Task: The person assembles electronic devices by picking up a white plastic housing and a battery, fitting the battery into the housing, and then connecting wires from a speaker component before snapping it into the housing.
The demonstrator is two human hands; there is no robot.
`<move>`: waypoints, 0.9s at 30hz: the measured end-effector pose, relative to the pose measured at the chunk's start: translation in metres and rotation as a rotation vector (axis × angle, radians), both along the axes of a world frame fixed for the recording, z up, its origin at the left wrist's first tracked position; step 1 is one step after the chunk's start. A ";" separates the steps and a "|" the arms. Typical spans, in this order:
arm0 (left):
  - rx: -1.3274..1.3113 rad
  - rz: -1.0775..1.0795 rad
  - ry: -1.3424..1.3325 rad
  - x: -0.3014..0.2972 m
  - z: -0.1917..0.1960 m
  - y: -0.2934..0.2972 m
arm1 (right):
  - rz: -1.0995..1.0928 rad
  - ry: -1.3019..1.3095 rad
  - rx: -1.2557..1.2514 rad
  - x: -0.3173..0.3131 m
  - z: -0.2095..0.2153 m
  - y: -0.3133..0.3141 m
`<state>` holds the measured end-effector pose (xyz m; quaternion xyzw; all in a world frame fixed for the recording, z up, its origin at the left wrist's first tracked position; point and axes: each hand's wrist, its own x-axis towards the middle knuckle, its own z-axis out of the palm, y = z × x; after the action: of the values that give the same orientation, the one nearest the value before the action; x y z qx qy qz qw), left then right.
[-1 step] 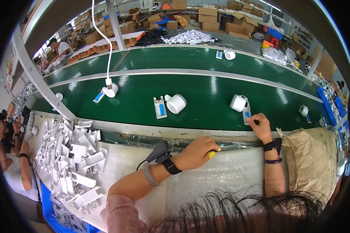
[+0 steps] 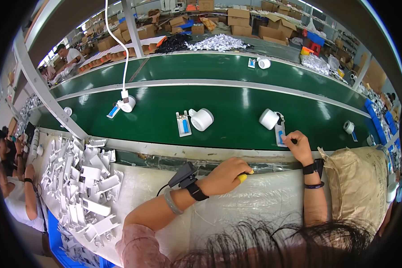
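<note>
My right hand (image 2: 299, 145) is on the right, its fingers curled together and their tips at the edge of a white tray (image 2: 280, 135) holding a blue cell. A round white lamp-like head (image 2: 269, 119) is joined to that tray by a short link. Whether the fingers grip the tray is hidden. Over the front edge of the bench, my left hand (image 2: 230, 175) is closed in a pinch, with yellow showing at its fingertips; what it holds cannot be made out. A similar white head (image 2: 202, 119) and open tray (image 2: 183, 123) lie on the green belt (image 2: 236, 129) farther left.
A heap of white plastic parts (image 2: 87, 178) covers the bench at left. A brown sack (image 2: 355, 183) stands beside my right forearm. A white cable (image 2: 126, 67) hangs over the belt near a metal post (image 2: 49, 85). Other people sit at far left.
The white head and its tray near my right hand have shifted slightly left. My left hand and the other pieces on the belt look unmoved.
</note>
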<state>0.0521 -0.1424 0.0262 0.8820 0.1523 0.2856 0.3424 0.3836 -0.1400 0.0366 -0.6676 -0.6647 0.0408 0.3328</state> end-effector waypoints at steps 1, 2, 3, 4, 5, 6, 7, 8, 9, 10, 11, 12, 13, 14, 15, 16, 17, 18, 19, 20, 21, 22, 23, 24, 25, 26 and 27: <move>0.005 0.000 -0.019 0.000 -0.001 0.000 | 0.202 0.326 -0.188 -0.004 0.007 -0.002; 0.010 0.002 -0.039 0.001 -0.002 0.000 | 0.404 0.652 -0.375 -0.010 0.016 -0.005; 0.007 0.012 -0.037 -0.001 -0.002 0.001 | 0.414 0.653 -0.381 -0.023 0.031 -0.010; -0.001 0.013 -0.030 -0.003 0.000 0.001 | 0.534 0.781 -0.457 -0.041 0.050 -0.018; -0.008 0.011 -0.022 -0.004 0.001 0.000 | 0.651 0.909 -0.530 -0.057 0.059 -0.022; -0.012 0.001 -0.025 -0.003 0.003 0.000 | 0.574 0.874 -0.321 -0.067 0.053 -0.023; -0.007 -0.005 -0.025 -0.002 0.004 0.000 | 0.460 0.753 -0.175 -0.069 0.041 -0.019; 0.000 -0.010 -0.026 -0.001 0.005 0.000 | 0.412 0.408 0.026 -0.075 0.037 -0.018; 0.002 -0.008 -0.028 -0.002 0.003 0.001 | 0.358 0.059 0.223 -0.081 0.034 -0.017; -0.005 -0.010 -0.021 -0.002 0.000 0.002 | 0.322 -0.234 0.200 -0.076 0.025 -0.016; -0.011 -0.012 -0.015 -0.002 -0.002 0.003 | 0.326 -0.235 0.203 -0.079 0.024 -0.016; -0.011 -0.012 -0.016 -0.001 0.000 0.002 | 0.317 -0.279 0.203 -0.084 0.024 -0.017; 0.058 0.156 -0.087 0.001 0.004 -0.001 | 0.309 -0.323 0.203 -0.087 0.023 -0.017; 0.128 0.323 -0.158 0.003 0.006 -0.002 | 0.342 -0.388 0.192 -0.087 0.022 -0.018; 0.128 0.321 -0.154 0.002 0.007 0.001 | 0.340 -0.385 0.192 -0.090 0.020 -0.019; 0.223 0.421 -0.121 -0.001 0.011 0.006 | 0.370 -0.359 0.153 -0.095 0.017 -0.020; 0.319 0.519 -0.088 -0.003 0.014 0.011 | 0.399 -0.332 0.114 -0.098 0.014 -0.022; 0.352 0.565 -0.011 -0.007 0.008 0.019 | 0.418 -0.326 0.086 -0.103 0.017 -0.024; 0.355 0.568 -0.005 -0.010 0.000 0.028 | 0.423 -0.321 0.089 -0.105 0.017 -0.024; 0.352 0.616 0.016 -0.012 -0.007 0.039 | 0.427 -0.323 0.093 -0.107 0.017 -0.023; 0.347 0.658 0.033 -0.012 -0.010 0.044 | 0.427 -0.329 0.094 -0.106 0.018 -0.023; 0.346 0.656 0.034 -0.014 -0.014 0.044 | 0.424 -0.328 0.092 -0.107 0.016 -0.023; 0.395 0.618 0.146 -0.017 -0.016 0.043 | 0.414 -0.392 0.109 -0.109 0.014 -0.022; 0.444 0.578 0.256 -0.018 -0.016 0.042 | 0.403 -0.457 0.126 -0.110 0.012 -0.021; 0.442 0.575 0.255 -0.016 -0.015 0.039 | 0.400 -0.458 0.123 -0.110 0.011 -0.020; 0.428 0.563 0.225 -0.014 -0.012 0.035 | 0.412 -0.482 0.139 -0.110 0.009 -0.020; 0.415 0.554 0.195 -0.014 -0.008 0.031 | 0.425 -0.505 0.156 -0.111 0.009 -0.019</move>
<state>0.0382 -0.1109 0.0186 0.8812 0.3562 0.3070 0.0493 0.2726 -0.1594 0.0453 -0.4757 -0.8516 -0.1084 0.1916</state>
